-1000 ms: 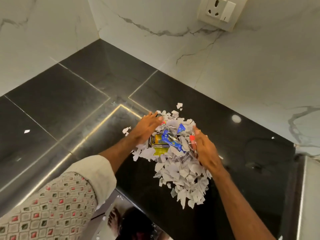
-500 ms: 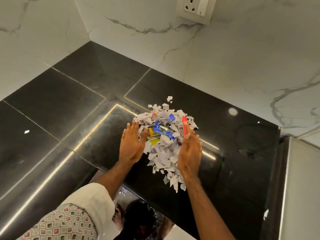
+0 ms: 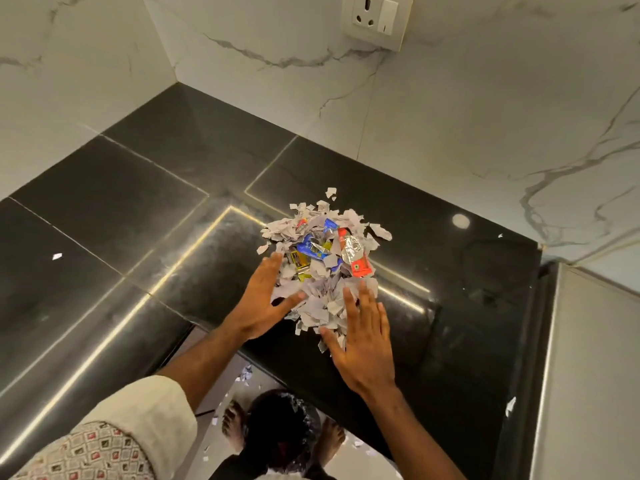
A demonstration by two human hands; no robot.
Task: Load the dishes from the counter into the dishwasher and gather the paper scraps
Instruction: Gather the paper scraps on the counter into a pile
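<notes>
Head camera: a person's two hands, both flat with straight fingers and gripping nothing, press against one loose pile of torn white paper scraps (image 3: pixel 322 292) on the polished black stone table (image 3: pixel 138 220), straight down the frame from the single white wall socket (image 3: pixel 375 19) and close to the table's front edge. The left hand (image 3: pixel 263 303) bears on the flank of the pile to the socket's lower left; the right hand (image 3: pixel 363 344) lies on the side farthest from the socket. Three coloured wrappers show on the pile: a red-and-silver foil sachet (image 3: pixel 355 258), a crumpled blue wrapper (image 3: pixel 313 249) and a yellow wrapper (image 3: pixel 301 266). One dark-lined bin (image 3: pixel 280 431) stands on the floor, farther still from the socket. The scraps look light and unbound, so a fast or uneven sweep would likely scatter them past the bin, where several bits already lie. One lone white scrap (image 3: pixel 57 256) far to the socket's lower left risks being missed.
</notes>
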